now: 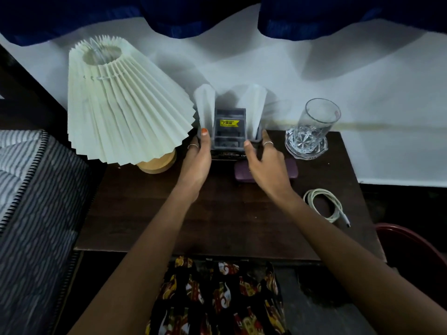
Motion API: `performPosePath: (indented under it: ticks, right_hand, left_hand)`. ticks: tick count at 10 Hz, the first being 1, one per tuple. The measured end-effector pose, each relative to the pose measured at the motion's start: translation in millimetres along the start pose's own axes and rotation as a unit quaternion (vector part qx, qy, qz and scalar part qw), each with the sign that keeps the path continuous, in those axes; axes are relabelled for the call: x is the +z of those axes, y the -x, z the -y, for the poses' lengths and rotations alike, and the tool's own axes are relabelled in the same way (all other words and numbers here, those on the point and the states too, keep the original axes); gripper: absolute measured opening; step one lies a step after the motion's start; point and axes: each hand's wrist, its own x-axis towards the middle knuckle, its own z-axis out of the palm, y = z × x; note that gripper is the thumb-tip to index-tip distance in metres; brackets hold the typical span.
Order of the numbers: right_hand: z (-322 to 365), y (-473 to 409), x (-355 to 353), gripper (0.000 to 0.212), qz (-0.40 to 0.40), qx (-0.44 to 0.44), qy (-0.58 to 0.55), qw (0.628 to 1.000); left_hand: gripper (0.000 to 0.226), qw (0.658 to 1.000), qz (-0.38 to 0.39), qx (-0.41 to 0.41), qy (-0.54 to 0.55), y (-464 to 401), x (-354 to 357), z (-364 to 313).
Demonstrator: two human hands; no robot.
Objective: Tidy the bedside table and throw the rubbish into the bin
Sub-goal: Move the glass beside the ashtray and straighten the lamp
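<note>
Nearest to me I see patterned fabric (217, 298) below the near edge of the dark wooden worktop (169, 226). At the near right stands a dark red bin (411, 250), partly out of view. A striped bed cover (31, 189) lies to the left.

On the worktop's right side I see a coiled white cable (325, 205), apart from everything else. Further in, a purple case (244, 174) lies partly under my right wrist.

My left hand (197, 160) holds the left side of the grey organiser (229, 134), thumb on its front corner. My right hand (264, 160) closes on the right side, thumb at the front and index finger along the wall. Each grip is clamped on the organiser, which sits at the far centre of the worktop with white tissues (205, 107) standing from both side pockets.

Left of it stands the pleated lamp (121, 100). Right of it I see a clear glass (312, 126) on a glass coaster. Blue curtains (217, 15) hang furthest away.
</note>
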Motion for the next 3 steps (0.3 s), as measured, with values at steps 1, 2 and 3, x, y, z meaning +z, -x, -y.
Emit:
performPosePath:
  ticks: [1,2,3]
  right_hand:
    - [-1.0,1.5,-3.5,0.068,0.016,0.014,-0.006,1.0]
    - [-2.4,6.7,-8.4,0.071,0.03,0.009,-0.019,0.999]
    - [-10.0,21.8,-22.4,0.066,0.011,-0.009,-0.004,1.0]
  left_hand:
    - [0.062,1.0,-0.006,0.003,0.002,-0.5,3.0,1.8]
    - [0.058,1.0,-0.017,0.007,-0.001,-1.3,3.3,3.3]
    - [0.06,0.999,-0.031,-0.003,-0.037,5.0,3.4,7.1]
